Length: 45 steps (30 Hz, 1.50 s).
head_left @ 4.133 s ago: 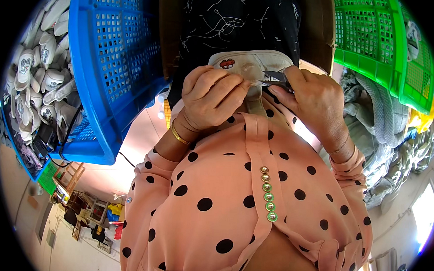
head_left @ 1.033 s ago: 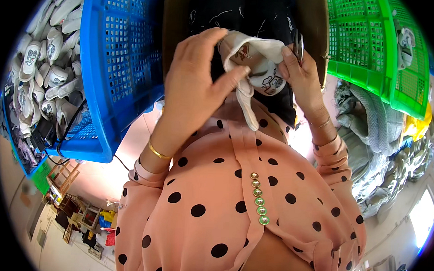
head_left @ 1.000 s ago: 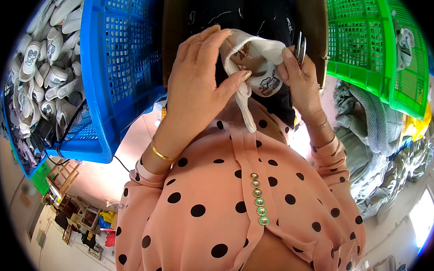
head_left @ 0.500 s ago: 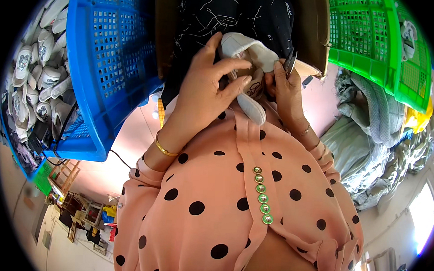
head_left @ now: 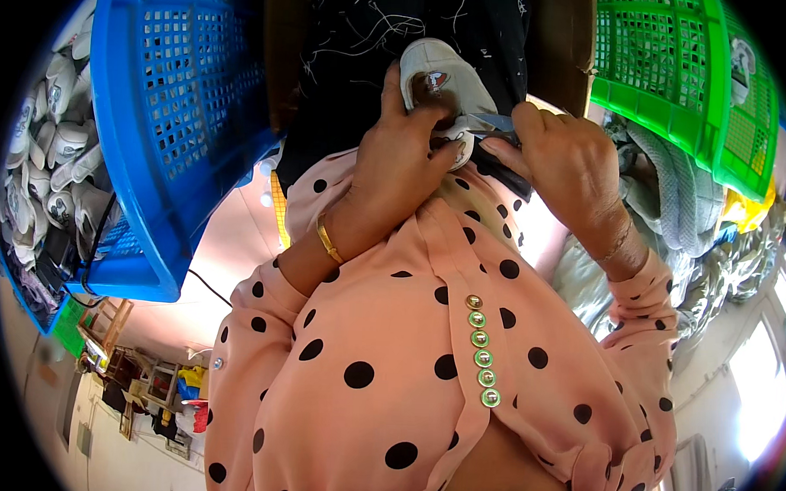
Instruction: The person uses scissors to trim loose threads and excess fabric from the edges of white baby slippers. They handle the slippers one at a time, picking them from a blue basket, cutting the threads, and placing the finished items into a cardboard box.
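Hands: left (head_left: 396,163) grips white shoe piece (head_left: 438,74), right (head_left: 569,161) scissors (head_left: 492,141) | blue crate (head_left: 168,125): white pieces (head_left: 41,160)

Blue plastic basket (head_left: 168,125) stood left, green basket (head_left: 676,78) right. Grey fabric heap (head_left: 671,203) lay beneath green one. Bright window (head_left: 764,393) glared at right edge. Cluttered wooden shelves (head_left: 133,384) stood lower left.
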Tool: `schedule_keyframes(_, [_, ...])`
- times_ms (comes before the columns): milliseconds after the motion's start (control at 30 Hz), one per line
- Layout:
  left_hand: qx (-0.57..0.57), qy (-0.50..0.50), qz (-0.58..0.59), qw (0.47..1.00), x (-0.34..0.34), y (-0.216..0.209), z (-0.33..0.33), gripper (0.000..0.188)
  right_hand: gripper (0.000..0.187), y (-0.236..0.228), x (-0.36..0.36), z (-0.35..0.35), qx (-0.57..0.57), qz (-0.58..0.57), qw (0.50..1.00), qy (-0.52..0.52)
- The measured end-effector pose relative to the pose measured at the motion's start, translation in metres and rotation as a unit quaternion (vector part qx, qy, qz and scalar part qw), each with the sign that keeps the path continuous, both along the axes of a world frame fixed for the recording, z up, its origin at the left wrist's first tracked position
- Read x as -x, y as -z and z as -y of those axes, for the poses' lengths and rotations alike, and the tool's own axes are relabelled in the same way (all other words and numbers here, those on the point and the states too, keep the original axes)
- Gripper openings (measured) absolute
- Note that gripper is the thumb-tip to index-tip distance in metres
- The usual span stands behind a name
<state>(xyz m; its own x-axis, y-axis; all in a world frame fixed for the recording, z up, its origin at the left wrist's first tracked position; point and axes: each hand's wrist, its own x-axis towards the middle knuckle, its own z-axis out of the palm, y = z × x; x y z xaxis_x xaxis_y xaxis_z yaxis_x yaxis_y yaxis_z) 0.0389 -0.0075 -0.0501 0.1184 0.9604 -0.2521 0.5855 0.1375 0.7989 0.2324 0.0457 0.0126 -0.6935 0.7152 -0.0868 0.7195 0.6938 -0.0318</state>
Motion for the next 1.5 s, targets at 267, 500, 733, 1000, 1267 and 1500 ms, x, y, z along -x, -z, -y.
schedule_keyframes(267, [-0.049,-0.01,-0.05,0.997,-0.003,0.003,0.004,0.028,0.016,-0.024,0.028,-0.008,-0.025,0.152,0.98,-0.128])
schedule_keyframes(500, [-0.1,-0.022,-0.111,0.989,-0.013,0.002,0.005,0.022,0.013,-0.011,0.025,-0.012,0.013,0.195,0.974,-0.112])
schedule_keyframes(733, [-0.11,0.003,-0.137,0.985,-0.016,-0.002,0.003,0.023,0.031,-0.006,0.019,-0.013,0.048,0.158,0.985,-0.045])
schedule_keyframes(1000, [-0.138,0.014,-0.155,0.978,-0.019,-0.001,0.004,0.022,0.032,-0.005,0.019,-0.012,0.055,0.19,0.979,-0.05])
schedule_keyframes(1267, [-0.17,0.022,-0.17,0.97,-0.022,0.0,0.004,0.022,0.026,-0.002,0.015,-0.011,0.056,0.17,0.982,-0.06])
schedule_keyframes(1500, [-0.164,0.026,-0.171,0.971,-0.023,0.0,0.003,0.021,0.007,-0.008,0.008,-0.011,0.058,0.194,0.975,-0.09])
